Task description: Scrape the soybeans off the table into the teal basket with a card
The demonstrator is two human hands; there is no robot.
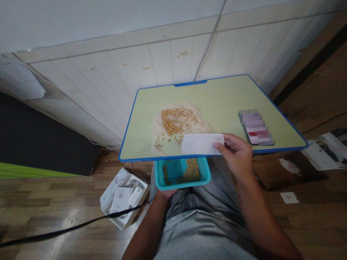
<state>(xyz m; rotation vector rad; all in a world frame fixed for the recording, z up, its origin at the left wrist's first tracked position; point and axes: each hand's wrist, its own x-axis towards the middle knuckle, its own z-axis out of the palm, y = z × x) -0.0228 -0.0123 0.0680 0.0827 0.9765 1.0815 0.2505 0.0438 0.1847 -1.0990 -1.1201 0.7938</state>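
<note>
My right hand (238,153) pinches one end of a flat white card (201,142), thumb on top. The card lies low over the front edge of a small yellow-green table (225,96) with a blue rim. Just behind it spreads a patch of pale, rice-like grains (204,123), with soybeans (169,124) heaped on its left part. Below the table edge, my left hand (166,193) holds a turquoise plastic basket (183,184) from underneath; most of its fingers are hidden. More soybeans (192,170) lie inside the basket, mainly to the right.
A phone (254,128) lies at the table's right side. On the floor to the left stands an open white box (125,198) with cables and papers, a black strap (120,212) crossing it. Cardboard (325,78) stands at right. The table's back faces a panelled wall (161,61).
</note>
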